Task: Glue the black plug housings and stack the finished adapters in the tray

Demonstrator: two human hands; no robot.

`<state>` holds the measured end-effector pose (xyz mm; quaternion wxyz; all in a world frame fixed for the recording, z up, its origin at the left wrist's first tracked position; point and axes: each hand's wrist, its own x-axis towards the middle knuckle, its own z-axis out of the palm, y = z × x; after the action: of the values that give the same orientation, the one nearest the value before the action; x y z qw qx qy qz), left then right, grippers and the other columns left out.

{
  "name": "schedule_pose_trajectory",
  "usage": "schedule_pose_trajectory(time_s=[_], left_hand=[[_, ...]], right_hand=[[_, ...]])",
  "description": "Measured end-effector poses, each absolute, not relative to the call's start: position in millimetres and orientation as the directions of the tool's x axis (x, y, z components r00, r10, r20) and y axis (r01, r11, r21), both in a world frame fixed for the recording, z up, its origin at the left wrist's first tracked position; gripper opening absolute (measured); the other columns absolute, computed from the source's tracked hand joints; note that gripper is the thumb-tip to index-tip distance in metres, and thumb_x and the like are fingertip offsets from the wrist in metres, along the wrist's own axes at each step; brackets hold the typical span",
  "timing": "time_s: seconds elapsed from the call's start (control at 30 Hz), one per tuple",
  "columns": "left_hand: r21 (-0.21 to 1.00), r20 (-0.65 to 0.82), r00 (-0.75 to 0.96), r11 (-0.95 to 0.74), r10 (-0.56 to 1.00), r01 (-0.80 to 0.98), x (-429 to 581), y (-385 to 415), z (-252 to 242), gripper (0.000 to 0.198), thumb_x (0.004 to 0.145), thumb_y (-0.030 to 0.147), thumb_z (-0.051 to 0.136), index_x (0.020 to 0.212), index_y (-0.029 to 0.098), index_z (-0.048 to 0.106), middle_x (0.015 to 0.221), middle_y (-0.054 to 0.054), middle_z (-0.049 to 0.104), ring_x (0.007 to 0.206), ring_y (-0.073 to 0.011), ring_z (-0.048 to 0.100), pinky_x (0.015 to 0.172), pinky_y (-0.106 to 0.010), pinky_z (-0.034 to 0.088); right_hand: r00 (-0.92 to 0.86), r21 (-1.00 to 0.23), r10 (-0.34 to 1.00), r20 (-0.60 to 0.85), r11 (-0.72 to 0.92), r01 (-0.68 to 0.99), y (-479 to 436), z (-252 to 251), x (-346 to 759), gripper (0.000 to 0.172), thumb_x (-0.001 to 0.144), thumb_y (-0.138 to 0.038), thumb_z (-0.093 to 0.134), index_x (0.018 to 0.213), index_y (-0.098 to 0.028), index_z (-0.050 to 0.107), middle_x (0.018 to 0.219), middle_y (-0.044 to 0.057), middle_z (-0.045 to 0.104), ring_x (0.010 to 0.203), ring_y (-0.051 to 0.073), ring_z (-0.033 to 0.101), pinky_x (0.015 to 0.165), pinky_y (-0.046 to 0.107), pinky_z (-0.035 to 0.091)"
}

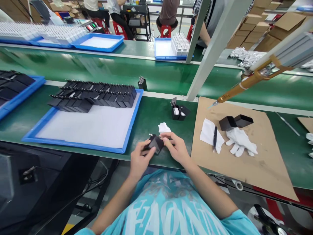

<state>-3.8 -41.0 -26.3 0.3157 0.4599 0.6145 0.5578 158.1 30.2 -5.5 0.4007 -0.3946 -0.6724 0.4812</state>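
Observation:
A black power adapter (156, 143) with metal plug pins is held just above the green bench near its front edge. My left hand (141, 156) grips it from the left, thumb and fingers closed around its sides. On the other side, my right hand (175, 147) has its thumb and fingertips pinched at the adapter's right edge. Just behind the right fingertips lies a small white cloth (163, 127). Farther back stand small open black cases (179, 112) with white pieces inside. To the left, a blue tray (127, 135) holds rows of black adapters (102, 94).
Brown cardboard (266, 156) on the right carries a white glove (241, 140), black tweezers (215, 138), a white wipe (207, 132) and black housings (227, 123). An orange dispensing tool (242, 88) hangs above it. One adapter (142, 84) stands by the rail. A metal post (212, 52) rises behind.

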Motion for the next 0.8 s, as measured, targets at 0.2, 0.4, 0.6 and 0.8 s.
schedule_pose_trajectory(time_s=[0.2,0.4,0.6,0.8], left_hand=[[0.778,-0.383,-0.269,0.152,0.884,-0.609,-14.7,-29.0,-0.6,0.03,0.077,0.042,0.071,0.093,0.025,0.052,0.086,0.003,0.07,0.068,-0.0112,0.068,0.056,-0.02,0.057],[0.652,-0.488,-0.153,0.242,0.86,-0.719,-9.9,-28.1,10.4,0.029,0.077,0.041,0.069,0.094,0.025,0.051,0.084,0.001,0.069,0.065,-0.0106,0.067,0.05,-0.016,0.054],[0.73,-0.39,-0.17,0.192,0.905,-0.656,-17.7,-28.5,12.6,0.034,0.072,0.044,0.07,0.091,0.027,0.048,0.085,0.002,0.068,0.064,-0.0123,0.065,0.049,-0.021,0.053],[0.901,-0.17,-0.303,0.023,0.938,-0.434,-39.8,-28.0,10.8,0.035,0.072,0.043,0.072,0.094,0.028,0.05,0.086,0.002,0.069,0.072,-0.0164,0.068,0.061,-0.03,0.057]], right_hand=[[-0.232,-0.985,0.966,0.114,0.14,0.099,30.7,-3.1,163.1,0.031,0.096,-0.042,0.046,0.106,-0.021,0.066,0.1,0.007,0.073,0.09,0.018,0.071,0.073,0.029,0.06],[-0.321,-0.918,0.929,0.183,0.279,0.283,27.0,0.6,162.8,0.027,0.097,-0.037,0.045,0.105,-0.021,0.066,0.097,0.007,0.074,0.085,0.017,0.071,0.074,0.028,0.057],[-0.358,-0.88,0.914,0.193,0.322,0.348,25.1,0.7,163.0,0.026,0.097,-0.035,0.047,0.107,-0.02,0.065,0.098,0.007,0.075,0.085,0.017,0.071,0.073,0.028,0.056],[-0.386,-0.859,0.905,0.179,0.335,0.387,23.4,-3.8,164.4,0.025,0.097,-0.034,0.046,0.109,-0.021,0.065,0.099,0.006,0.075,0.086,0.017,0.071,0.076,0.029,0.056]])
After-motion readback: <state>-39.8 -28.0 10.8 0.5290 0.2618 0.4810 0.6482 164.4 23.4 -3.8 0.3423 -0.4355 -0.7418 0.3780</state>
